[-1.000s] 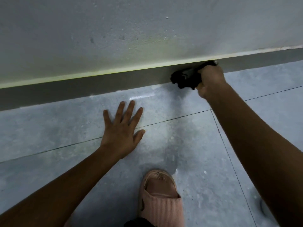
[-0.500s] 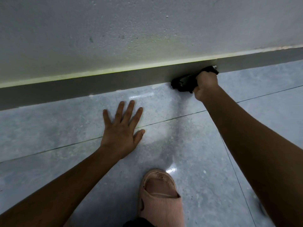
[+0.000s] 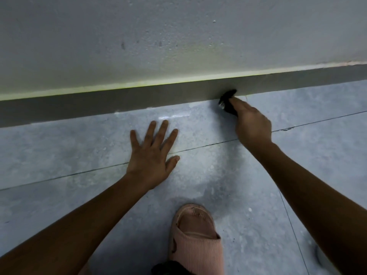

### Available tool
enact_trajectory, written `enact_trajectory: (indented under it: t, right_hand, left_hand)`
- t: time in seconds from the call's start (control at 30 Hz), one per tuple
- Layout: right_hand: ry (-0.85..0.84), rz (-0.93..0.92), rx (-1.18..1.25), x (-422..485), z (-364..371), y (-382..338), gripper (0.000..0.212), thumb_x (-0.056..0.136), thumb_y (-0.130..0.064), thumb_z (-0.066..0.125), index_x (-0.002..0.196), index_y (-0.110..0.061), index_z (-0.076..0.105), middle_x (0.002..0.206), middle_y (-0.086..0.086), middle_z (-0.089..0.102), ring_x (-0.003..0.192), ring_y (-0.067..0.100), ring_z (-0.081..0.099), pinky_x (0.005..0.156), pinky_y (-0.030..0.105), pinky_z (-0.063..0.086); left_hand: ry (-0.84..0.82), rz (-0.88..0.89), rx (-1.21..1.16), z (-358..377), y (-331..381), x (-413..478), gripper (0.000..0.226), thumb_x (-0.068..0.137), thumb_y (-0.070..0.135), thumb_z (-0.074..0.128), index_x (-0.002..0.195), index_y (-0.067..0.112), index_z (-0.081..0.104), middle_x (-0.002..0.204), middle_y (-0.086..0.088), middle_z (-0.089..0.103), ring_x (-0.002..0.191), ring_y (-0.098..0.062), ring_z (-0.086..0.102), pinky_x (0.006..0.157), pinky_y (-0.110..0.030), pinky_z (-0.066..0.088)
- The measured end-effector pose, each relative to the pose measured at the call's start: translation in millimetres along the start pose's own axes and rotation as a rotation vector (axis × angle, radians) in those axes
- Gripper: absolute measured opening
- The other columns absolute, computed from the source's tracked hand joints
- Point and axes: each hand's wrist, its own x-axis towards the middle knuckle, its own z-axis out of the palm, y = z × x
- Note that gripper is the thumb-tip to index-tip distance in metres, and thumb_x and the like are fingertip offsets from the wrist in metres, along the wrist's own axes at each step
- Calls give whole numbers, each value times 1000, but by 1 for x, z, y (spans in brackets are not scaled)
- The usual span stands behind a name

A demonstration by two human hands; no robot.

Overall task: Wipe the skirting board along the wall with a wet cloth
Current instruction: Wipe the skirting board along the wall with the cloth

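A dark grey skirting board point(image 3: 139, 100) runs along the foot of the pale wall point(image 3: 178, 36), from lower left to upper right. My right hand point(image 3: 252, 124) grips a dark bunched cloth point(image 3: 227, 102) whose tip touches the bottom edge of the board where it meets the floor. Most of the cloth is hidden under my fingers. My left hand point(image 3: 153, 155) lies flat on the grey floor tile point(image 3: 59, 151), fingers spread, a short way in front of the board.
My foot in a pink ribbed slipper point(image 3: 195, 239) is planted on the tiles at the bottom centre. A wet shiny streak point(image 3: 174, 116) marks the floor just below the board. Thin grout lines cross the tiles.
My right hand with the cloth has slid left along the board and drawn down toward the floor edge. The left hand and foot have stayed put.
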Motion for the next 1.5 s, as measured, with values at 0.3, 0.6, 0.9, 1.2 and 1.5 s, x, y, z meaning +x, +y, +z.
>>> enact_trajectory:
  t: [0.3, 0.6, 0.9, 1.2, 1.5]
  right_hand:
    - [-224, -214, -173, -22, 20, -3, 62, 87, -12, 49, 147, -23, 35, 157, 0, 25, 144, 27, 22, 111, 60, 18]
    - [-53, 597, 71, -26, 5, -42, 42, 94, -32, 40, 131, -12, 47, 135, 15, 41, 127, 33, 33, 96, 51, 33]
    - [-200, 341, 211, 12, 24, -49, 63, 98, -40, 39, 143, 2, 26, 156, 17, 15, 142, 36, 18, 113, 48, 24]
    - [-256, 562, 189, 32, 25, -42, 86, 93, -44, 38, 150, -1, -10, 158, 15, -16, 146, 30, -11, 118, 46, 2]
    - [-318, 392, 149, 12, 39, -92, 103, 87, -68, 33, 149, 0, -12, 156, 18, -20, 145, 33, -16, 118, 45, -3]
  left_hand:
    - [32, 9, -13, 2, -1, 0, 73, 81, 62, -4, 147, 30, -12, 159, -3, -12, 145, -28, -14, 108, -63, -6]
    - [35, 11, -19, 1, -1, 0, 74, 82, 62, -2, 148, 29, -8, 159, -4, -9, 145, -28, -12, 108, -64, -4]
    - [9, 7, 3, -3, 0, -2, 75, 80, 61, -9, 148, 29, -12, 159, -4, -14, 144, -29, -15, 109, -63, -3]
    - [31, -65, -18, 0, -1, -6, 76, 81, 66, -2, 147, 29, -13, 158, -6, -17, 144, -29, -16, 110, -61, -5]
    - [39, -146, -44, 4, -15, -19, 82, 81, 72, 6, 147, 27, -12, 159, -6, -14, 144, -30, -14, 109, -64, -2]
